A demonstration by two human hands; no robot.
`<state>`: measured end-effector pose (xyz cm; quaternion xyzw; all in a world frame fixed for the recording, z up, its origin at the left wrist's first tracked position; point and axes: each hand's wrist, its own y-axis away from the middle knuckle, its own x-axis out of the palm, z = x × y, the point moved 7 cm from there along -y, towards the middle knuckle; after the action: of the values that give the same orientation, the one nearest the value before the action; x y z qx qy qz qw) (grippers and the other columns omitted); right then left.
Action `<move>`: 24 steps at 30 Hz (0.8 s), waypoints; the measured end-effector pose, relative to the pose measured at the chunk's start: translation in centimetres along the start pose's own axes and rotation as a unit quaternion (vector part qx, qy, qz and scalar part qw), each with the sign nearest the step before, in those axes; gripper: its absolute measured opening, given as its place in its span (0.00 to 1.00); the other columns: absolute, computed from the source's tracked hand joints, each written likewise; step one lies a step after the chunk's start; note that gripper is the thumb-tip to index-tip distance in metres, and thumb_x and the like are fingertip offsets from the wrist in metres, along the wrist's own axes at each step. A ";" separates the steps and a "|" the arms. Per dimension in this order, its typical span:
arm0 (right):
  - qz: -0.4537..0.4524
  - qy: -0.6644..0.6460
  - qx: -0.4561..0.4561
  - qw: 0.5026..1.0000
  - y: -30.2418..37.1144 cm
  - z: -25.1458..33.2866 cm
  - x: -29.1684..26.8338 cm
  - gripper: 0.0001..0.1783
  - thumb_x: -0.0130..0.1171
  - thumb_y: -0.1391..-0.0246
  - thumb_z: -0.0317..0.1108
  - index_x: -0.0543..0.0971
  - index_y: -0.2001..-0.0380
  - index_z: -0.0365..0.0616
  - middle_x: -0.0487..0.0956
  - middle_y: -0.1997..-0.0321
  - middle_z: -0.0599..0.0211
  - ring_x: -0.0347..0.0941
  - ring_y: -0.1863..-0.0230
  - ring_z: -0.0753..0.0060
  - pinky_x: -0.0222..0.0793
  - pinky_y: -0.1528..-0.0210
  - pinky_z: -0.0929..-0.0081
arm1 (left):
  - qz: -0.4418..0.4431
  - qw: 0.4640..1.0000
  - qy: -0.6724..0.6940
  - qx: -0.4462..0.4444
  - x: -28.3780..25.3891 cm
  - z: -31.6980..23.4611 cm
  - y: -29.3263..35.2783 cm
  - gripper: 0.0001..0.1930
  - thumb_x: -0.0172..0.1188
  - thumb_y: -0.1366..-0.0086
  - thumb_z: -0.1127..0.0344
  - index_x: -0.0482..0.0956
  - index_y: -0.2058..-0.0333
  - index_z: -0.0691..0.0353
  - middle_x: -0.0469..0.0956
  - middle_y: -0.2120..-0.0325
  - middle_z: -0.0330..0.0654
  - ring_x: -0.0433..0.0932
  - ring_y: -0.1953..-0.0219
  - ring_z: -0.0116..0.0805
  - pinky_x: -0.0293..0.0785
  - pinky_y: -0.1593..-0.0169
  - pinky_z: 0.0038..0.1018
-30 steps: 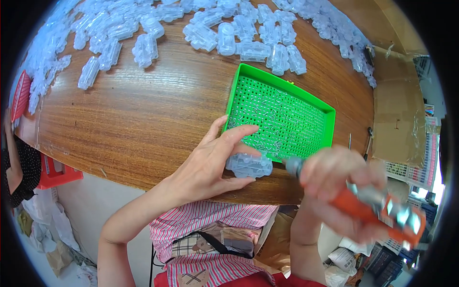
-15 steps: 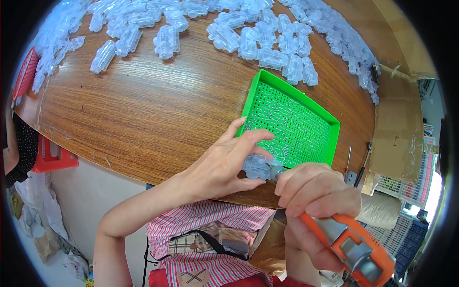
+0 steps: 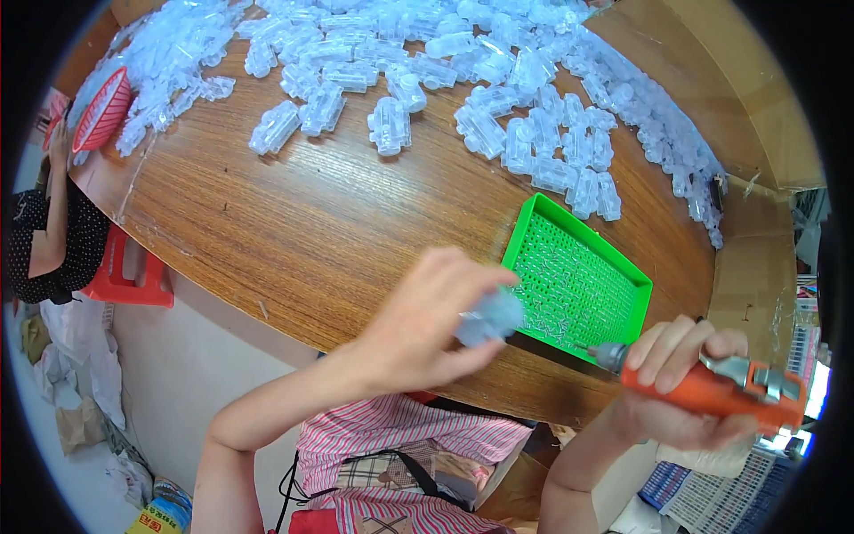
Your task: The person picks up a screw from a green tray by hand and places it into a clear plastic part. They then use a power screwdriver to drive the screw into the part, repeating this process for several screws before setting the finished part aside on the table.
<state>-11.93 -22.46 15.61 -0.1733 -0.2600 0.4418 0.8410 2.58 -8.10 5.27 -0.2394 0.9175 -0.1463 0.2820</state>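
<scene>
My left hand (image 3: 416, 327) is closed round a clear plastic part (image 3: 489, 318), which is smeared by motion. That part is held over the table's near edge, beside the left side of a shallow green tray (image 3: 525, 224). Many small metal screws (image 3: 569, 294) lie scattered over the tray's perforated floor. My right hand (image 3: 673, 369) grips an orange electric screwdriver (image 3: 703, 392). Its metal tip (image 3: 608, 354) points left, by the tray's near right corner and apart from the plastic part.
Clear plastic parts (image 3: 389, 125) lie loose and heaped across the far side of the wooden table (image 3: 294, 214). A red basket (image 3: 102, 109) stands at the far left, near another person's arm (image 3: 55, 209) and a red stool (image 3: 133, 276). Cardboard (image 3: 756, 254) walls the right side.
The screwdriver has moved right, away from the plastic part, and swung so its tip points left. My left hand still holds the part, now blurred. The view has shifted.
</scene>
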 end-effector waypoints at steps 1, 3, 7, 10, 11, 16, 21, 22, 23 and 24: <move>-0.011 0.026 -0.007 1.000 -0.1 -0.7 -1.1 0.43 0.51 0.47 0.72 0.68 0.57 0.35 0.72 0.79 0.61 0.69 0.79 0.68 0.72 0.75 0.69 | -0.005 0.998 -0.061 -0.020 -1.9 0.7 0.1 0.28 0.70 0.51 0.63 0.73 0.50 0.59 0.75 0.58 0.43 0.71 0.55 0.45 0.61 0.42 0.42; -0.054 0.078 -0.004 0.996 0.2 -1.7 -2.8 0.46 0.46 0.47 0.75 0.69 0.57 0.34 0.71 0.81 0.62 0.68 0.81 0.70 0.70 0.77 0.73 | 0.035 0.987 -0.135 -0.076 -4.5 2.6 0.0 0.27 0.70 0.50 0.61 0.74 0.51 0.57 0.74 0.56 0.43 0.65 0.47 0.46 0.59 0.40 0.40; -0.112 0.120 -0.013 0.986 1.2 -2.5 -4.2 0.46 0.44 0.47 0.76 0.70 0.58 0.34 0.69 0.84 0.65 0.66 0.83 0.71 0.68 0.79 0.74 | -0.012 0.968 -0.242 -0.065 -7.7 6.9 -3.1 0.17 0.64 0.40 0.64 0.77 0.52 0.55 0.72 0.50 0.44 0.64 0.43 0.46 0.59 0.38 0.39; -0.145 0.140 -0.016 0.979 1.5 -3.5 -3.9 0.47 0.43 0.48 0.77 0.72 0.59 0.34 0.69 0.84 0.65 0.66 0.83 0.71 0.68 0.79 0.72 | 0.014 0.905 -0.426 -0.005 -10.4 9.9 -6.7 0.38 0.51 0.58 0.91 0.74 0.48 0.50 0.70 0.46 0.41 0.62 0.41 0.49 0.61 0.36 0.43; -0.151 0.156 -0.013 0.976 1.5 -3.9 -3.9 0.48 0.42 0.48 0.77 0.72 0.59 0.34 0.69 0.84 0.64 0.67 0.83 0.70 0.69 0.78 0.71 | 0.063 0.872 -0.485 0.017 -11.1 11.3 -7.1 0.42 0.50 0.61 0.93 0.73 0.47 0.46 0.67 0.44 0.41 0.60 0.39 0.49 0.60 0.36 0.43; -0.152 0.190 0.021 0.970 2.4 -5.2 -4.9 0.51 0.41 0.51 0.81 0.72 0.60 0.34 0.70 0.83 0.63 0.68 0.82 0.68 0.70 0.76 0.70 | 0.129 0.839 -0.524 0.066 -12.1 10.9 -8.3 0.31 0.70 0.54 0.76 0.72 0.49 0.50 0.65 0.43 0.39 0.59 0.37 0.46 0.58 0.37 0.42; -0.120 0.100 0.015 0.988 3.1 -6.6 -5.2 0.50 0.43 0.52 0.81 0.72 0.61 0.36 0.71 0.82 0.64 0.67 0.81 0.71 0.69 0.77 0.72 | 0.075 0.966 -0.233 0.089 -9.3 6.1 -7.3 0.27 0.71 0.53 0.76 0.73 0.52 0.61 0.77 0.56 0.43 0.77 0.54 0.42 0.74 0.50 0.32; -0.122 0.104 0.026 0.987 3.3 -6.8 -5.5 0.50 0.43 0.53 0.82 0.72 0.62 0.36 0.71 0.82 0.64 0.67 0.81 0.71 0.69 0.77 0.73 | 0.097 0.980 -0.168 0.053 -7.4 5.0 -6.4 0.26 0.71 0.53 0.75 0.73 0.53 0.62 0.77 0.57 0.43 0.78 0.55 0.41 0.74 0.51 0.32; -0.126 0.102 0.029 0.986 3.3 -6.9 -5.6 0.50 0.43 0.53 0.82 0.72 0.62 0.36 0.71 0.82 0.64 0.67 0.81 0.71 0.69 0.77 0.73 | 0.117 0.987 -0.110 0.014 -6.0 3.6 -5.3 0.25 0.71 0.52 0.74 0.74 0.54 0.62 0.77 0.57 0.43 0.78 0.56 0.39 0.75 0.53 0.31; -0.130 0.109 0.035 0.985 3.3 -7.0 -5.7 0.50 0.43 0.53 0.82 0.72 0.62 0.36 0.71 0.82 0.64 0.67 0.81 0.71 0.69 0.77 0.73 | 0.159 0.984 -0.080 0.006 -4.0 2.2 -4.4 0.24 0.72 0.51 0.72 0.75 0.54 0.62 0.77 0.58 0.43 0.78 0.58 0.40 0.76 0.55 0.32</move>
<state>-12.64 -25.76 6.59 -0.1561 -0.1718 0.3161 0.9199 8.33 -10.03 7.09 -0.0995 0.9177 -0.0851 0.3752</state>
